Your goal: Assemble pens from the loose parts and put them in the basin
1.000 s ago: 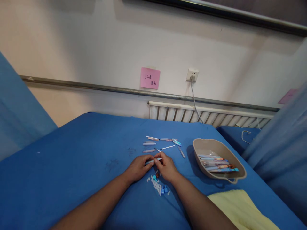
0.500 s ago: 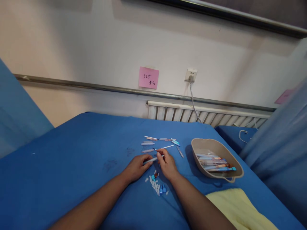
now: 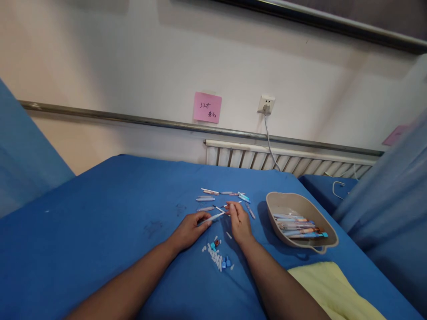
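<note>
My left hand (image 3: 191, 229) is closed round a slim, pale pen barrel (image 3: 216, 217), which points up to the right. Close to the barrel's far end, my right hand (image 3: 239, 221) pinches a thin white pen refill (image 3: 218, 209) with a dark tip; the refill's other end is hidden at the fingers. Behind the hands lie several pen barrels (image 3: 205, 199), caps and refills. Nearer to me is a heap of small white pen tips (image 3: 215, 258) with blue, turquoise and brown pieces (image 3: 226, 262). One white tip (image 3: 229, 235) lies apart, beside my right wrist.
A beige basket (image 3: 302, 200) holding several pens (image 3: 296, 226) stands on the blue-covered bed (image 3: 116, 213), to the right. A folded yellow cloth (image 3: 328, 284) lies in front of it. Behind the bed are a radiator (image 3: 236, 155) and a plugged-in socket (image 3: 266, 105). Curtains hang at both sides.
My right hand has shifted slightly right and away from my left hand, exposing more of the barrel and refill. A small white tip now shows on the bed beside my right wrist.
</note>
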Motion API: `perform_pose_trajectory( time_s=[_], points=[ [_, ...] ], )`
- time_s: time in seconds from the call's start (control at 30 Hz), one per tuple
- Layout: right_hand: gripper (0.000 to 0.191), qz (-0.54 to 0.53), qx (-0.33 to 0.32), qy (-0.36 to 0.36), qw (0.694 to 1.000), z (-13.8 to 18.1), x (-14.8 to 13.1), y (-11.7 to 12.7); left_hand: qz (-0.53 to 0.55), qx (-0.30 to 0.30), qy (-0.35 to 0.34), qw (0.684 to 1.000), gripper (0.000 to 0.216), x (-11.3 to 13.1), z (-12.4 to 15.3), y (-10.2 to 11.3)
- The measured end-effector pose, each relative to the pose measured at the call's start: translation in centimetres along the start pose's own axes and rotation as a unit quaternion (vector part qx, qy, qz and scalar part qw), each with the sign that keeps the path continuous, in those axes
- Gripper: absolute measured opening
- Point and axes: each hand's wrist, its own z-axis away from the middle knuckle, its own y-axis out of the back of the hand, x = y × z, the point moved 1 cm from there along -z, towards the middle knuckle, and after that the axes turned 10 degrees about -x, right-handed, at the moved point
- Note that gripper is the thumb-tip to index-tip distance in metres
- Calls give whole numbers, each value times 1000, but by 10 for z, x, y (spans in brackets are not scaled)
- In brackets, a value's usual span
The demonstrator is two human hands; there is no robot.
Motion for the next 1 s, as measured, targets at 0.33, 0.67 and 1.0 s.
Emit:
perform_pose_trajectory(
  time_s=[0.33,0.67,1.0],
  points=[
    [26,50,159,-100,981,-17,36,32,9,37,20,999,23,-4,-1,2],
    [33,198,135,-138,961,-21,43,53,-3,54,29,998,23,-1,1,5],
    [46,335,16,-126,934,-26,53,45,4,47,21,999,26,-5,-1,3]
  ],
)
